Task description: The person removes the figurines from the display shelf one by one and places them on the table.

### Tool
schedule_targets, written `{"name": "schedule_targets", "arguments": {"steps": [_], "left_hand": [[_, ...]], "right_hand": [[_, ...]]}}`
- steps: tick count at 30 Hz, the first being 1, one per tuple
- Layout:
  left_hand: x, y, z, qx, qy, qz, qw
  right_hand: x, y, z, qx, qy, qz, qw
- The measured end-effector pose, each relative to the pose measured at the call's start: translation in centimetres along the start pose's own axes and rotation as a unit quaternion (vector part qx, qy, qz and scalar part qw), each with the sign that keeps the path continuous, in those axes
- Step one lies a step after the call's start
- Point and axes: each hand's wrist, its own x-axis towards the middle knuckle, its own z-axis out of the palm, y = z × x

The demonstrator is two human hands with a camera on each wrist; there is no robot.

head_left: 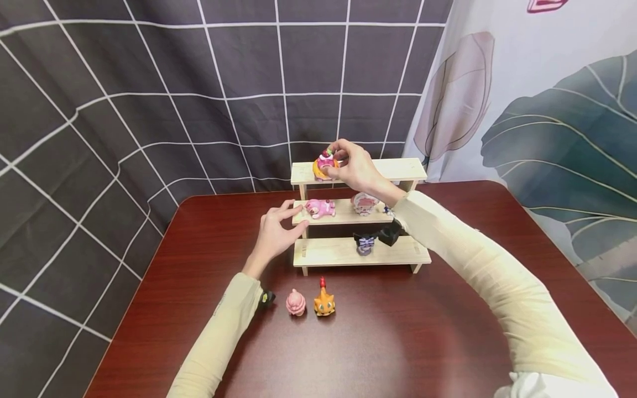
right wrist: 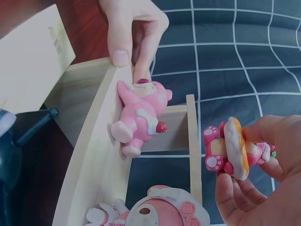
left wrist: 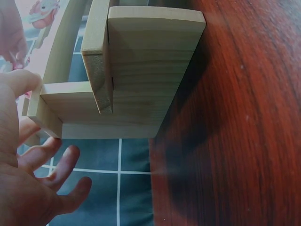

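My right hand (head_left: pixel 357 168) pinches a pink bear figurine (right wrist: pixel 239 149) with an orange-and-white ring round its body, at the left part of the top shelf (head_left: pixel 393 169). A narrow gap seems to show between its feet and the board in the right wrist view. My left hand (head_left: pixel 275 232) grips the left end of the middle shelf (head_left: pixel 343 219) between thumb and index finger; its other fingers spread loosely in the left wrist view. Beside that thumb, a pink bear figurine (head_left: pixel 320 208) lies on the middle shelf.
A white-and-pink figurine (head_left: pixel 364 203) sits further right on the middle shelf. The bottom shelf (head_left: pixel 323 252) bears a dark figurine (head_left: pixel 365 244). On the red-brown table (head_left: pixel 388 331) stand a pink swirl-topped figurine (head_left: pixel 296 303) and an orange figurine (head_left: pixel 324 304). Gridded cloth (head_left: pixel 239 66) hangs behind.
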Motion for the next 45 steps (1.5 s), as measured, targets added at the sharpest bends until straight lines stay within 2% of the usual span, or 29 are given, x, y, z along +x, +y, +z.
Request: {"name": "schedule_targets", "arguments": {"steps": [9,24,28,38,45], "left_hand": [[-0.1,-0.3,0.1,0.006,0.0,-0.003,1.0],[-0.1,-0.3,0.2,-0.002,0.005,0.003,1.0],[0.0,-0.3,0.2,-0.002,0.008,0.008,0.9999],[0.0,0.0,0.1,-0.002,0.001,0.003,1.0],[0.0,0.1,0.0,-0.002,-0.004,-0.001,1.0]], "right_hand": [[-1.4,-0.2,-0.2,0.03,-0.014,-0.005,0.9994],[-3.6,-0.5,-0.6,0.038,-0.024,0.001,0.999],[-4.4,-0.7,-0.7,0.037,-0.023,-0.009,0.999],[-6.8,-1.3,-0.7,0.043,-0.014,-0.063,0.997],[-8.1,-1.5,-1.0,0.029,-0.021,-0.062,0.9974]]}}
